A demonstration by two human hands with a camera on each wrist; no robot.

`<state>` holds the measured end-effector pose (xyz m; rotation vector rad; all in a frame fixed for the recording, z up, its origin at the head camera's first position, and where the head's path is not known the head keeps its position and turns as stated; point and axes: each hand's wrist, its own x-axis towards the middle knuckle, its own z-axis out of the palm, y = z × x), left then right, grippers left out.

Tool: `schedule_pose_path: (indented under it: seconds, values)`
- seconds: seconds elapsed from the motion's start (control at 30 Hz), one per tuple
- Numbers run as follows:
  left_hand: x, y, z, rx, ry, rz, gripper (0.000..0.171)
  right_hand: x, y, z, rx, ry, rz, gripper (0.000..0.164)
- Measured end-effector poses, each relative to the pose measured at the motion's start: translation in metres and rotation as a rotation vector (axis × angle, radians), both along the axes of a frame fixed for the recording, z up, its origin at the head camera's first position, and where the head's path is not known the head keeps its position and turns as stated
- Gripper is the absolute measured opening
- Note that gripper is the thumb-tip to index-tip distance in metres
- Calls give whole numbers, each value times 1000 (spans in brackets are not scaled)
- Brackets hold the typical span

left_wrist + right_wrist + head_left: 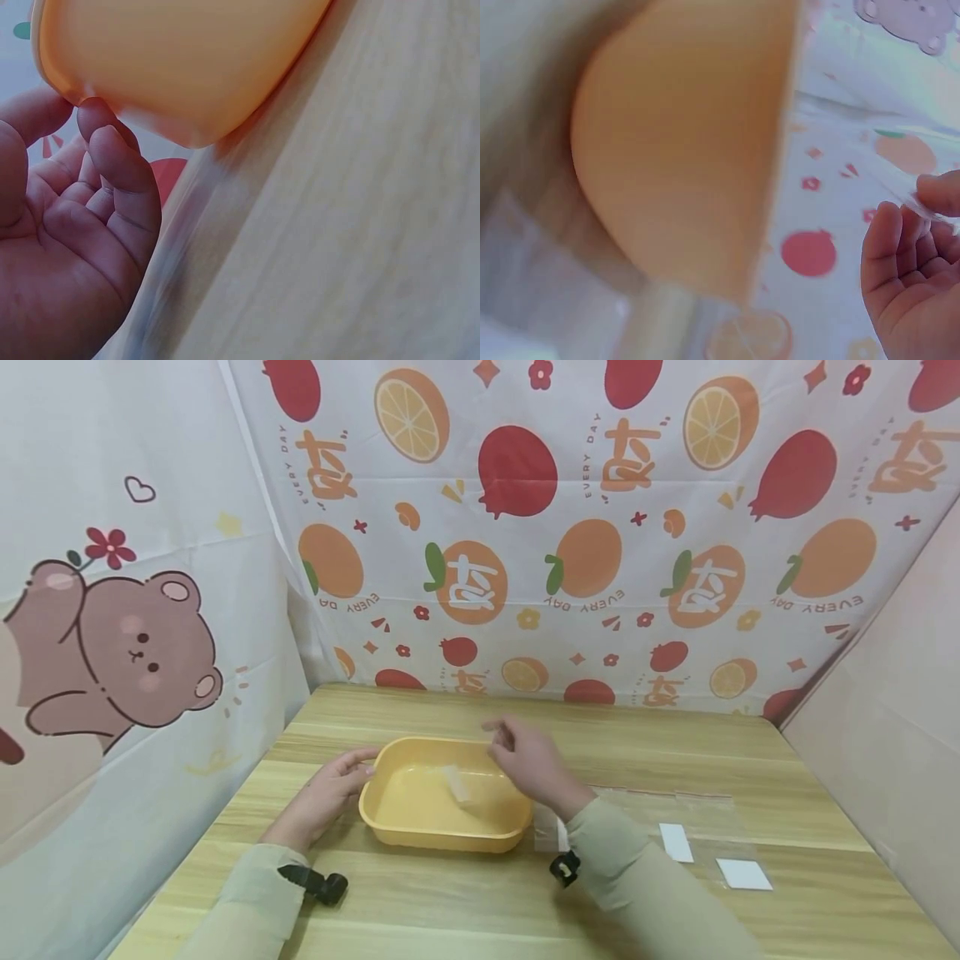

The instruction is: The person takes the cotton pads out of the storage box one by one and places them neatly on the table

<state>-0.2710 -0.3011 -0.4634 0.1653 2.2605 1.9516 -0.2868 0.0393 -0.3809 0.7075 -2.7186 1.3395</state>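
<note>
A yellow plastic basin (442,841) stands on the wooden table. My left hand (327,797) grips its left end; in the left wrist view the thumb and fingertips (94,112) meet at the rim. Over the basin's right end is my right hand (531,764), raised above the rim. Between its thumb and fingers, the right wrist view shows a thin piece of clear plastic film (934,216), perhaps a bag's edge. A blurred whitish strip (456,787) appears within the basin's outline; whether it hangs from the hand or lies inside, I cannot tell.
Right of the basin lie clear plastic bags (705,814) with white cards (744,874), overlapping one another. Another clear bag (546,831) is partly under my right forearm. Printed cloth (517,552) hangs behind the table, and more cloth hangs at both sides.
</note>
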Motion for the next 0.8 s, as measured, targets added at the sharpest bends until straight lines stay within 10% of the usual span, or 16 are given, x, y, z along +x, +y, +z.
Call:
schedule_pose_path:
  seconds: [0.37,0.8]
  values:
    - [-1,0,-1,6,-11,8,56,3,84,48,0,-36,110,19]
    - [1,1,-1,6,6,2,54,12,209,82,341,-38,201,23]
